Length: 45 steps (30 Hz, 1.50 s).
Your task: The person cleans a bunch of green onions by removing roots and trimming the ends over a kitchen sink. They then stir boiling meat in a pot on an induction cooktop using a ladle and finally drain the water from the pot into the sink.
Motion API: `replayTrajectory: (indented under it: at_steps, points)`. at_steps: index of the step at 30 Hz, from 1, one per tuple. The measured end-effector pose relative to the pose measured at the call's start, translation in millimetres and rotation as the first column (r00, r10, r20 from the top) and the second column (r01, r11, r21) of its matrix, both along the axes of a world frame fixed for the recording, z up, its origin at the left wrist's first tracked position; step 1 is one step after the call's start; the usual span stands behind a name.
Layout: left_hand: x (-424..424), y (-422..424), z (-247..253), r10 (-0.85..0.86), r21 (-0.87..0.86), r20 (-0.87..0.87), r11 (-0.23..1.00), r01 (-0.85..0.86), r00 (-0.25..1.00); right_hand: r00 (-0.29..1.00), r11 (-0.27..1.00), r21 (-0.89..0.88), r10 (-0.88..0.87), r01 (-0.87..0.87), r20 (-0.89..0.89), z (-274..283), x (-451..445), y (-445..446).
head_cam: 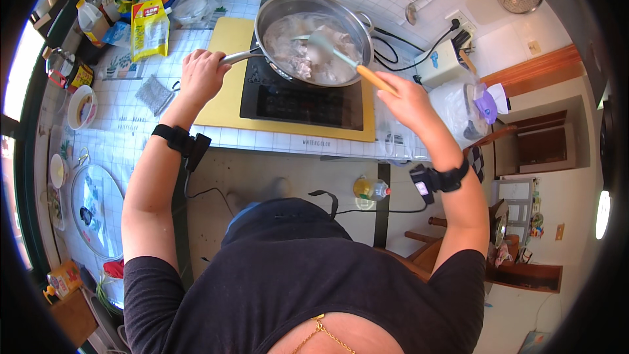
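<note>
A steel wok (364, 54) stands on a black electric cooktop (304, 108), which rests on a yellow board (216, 103). Pieces of pale meat (300, 65) lie in its cloudy, foamy liquid. My left hand (204, 73) is closed around the wok's long handle. In my right hand (404, 98) is the orange handle of a cooking utensil (376, 78); its blurred head is over or in the liquid, and its exact shape cannot be told.
Left of the cooktop are a yellow food pouch (150, 32), a silvery scouring pad (154, 94), a bowl (82, 108), bottles and a glass lid (97, 211). A knife block (440, 64), black cable (435, 46) and plastic bag (454, 108) are at the right. An oil bottle (371, 189) stands below.
</note>
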<state>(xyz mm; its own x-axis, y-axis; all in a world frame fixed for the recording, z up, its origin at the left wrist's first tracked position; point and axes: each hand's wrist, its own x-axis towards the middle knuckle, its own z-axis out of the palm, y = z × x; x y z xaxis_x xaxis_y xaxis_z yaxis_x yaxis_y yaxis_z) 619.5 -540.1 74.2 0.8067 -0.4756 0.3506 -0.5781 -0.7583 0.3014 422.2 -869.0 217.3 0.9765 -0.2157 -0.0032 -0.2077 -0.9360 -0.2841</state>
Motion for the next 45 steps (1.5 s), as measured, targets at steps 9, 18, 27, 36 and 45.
replayTrajectory:
  at_steps: [9,18,27,36,45]
  points:
    - [-0.7,0.5,-0.2,-0.001,-0.011,-0.001,1.0,0.001,1.0,0.982,0.976,0.157,-0.127,0.149,-0.143,113.7,-77.8,10.0]
    - [-0.5,-0.1,0.8,-0.01,-0.018,0.005,1.0,0.01,1.0,0.99,0.991,0.107,-0.063,0.076,-0.125,63.9,-74.7,23.1]
    - [-1.2,0.4,-1.1,0.003,-0.005,0.01,1.0,-0.003,1.0,0.992,0.999,-0.009,-0.049,0.051,0.113,-35.0,-36.7,6.3]
    - [-1.5,1.2,-3.3,-0.007,-0.031,0.011,0.999,0.007,1.0,0.926,0.581,0.753,-0.364,0.308,-0.097,-33.9,-2.1,-16.7]
    - [-1.9,-0.9,0.3,-0.002,0.002,-0.007,1.0,0.002,1.0,0.956,0.87,0.445,-0.281,0.213,0.09,-22.4,37.8,-25.2]
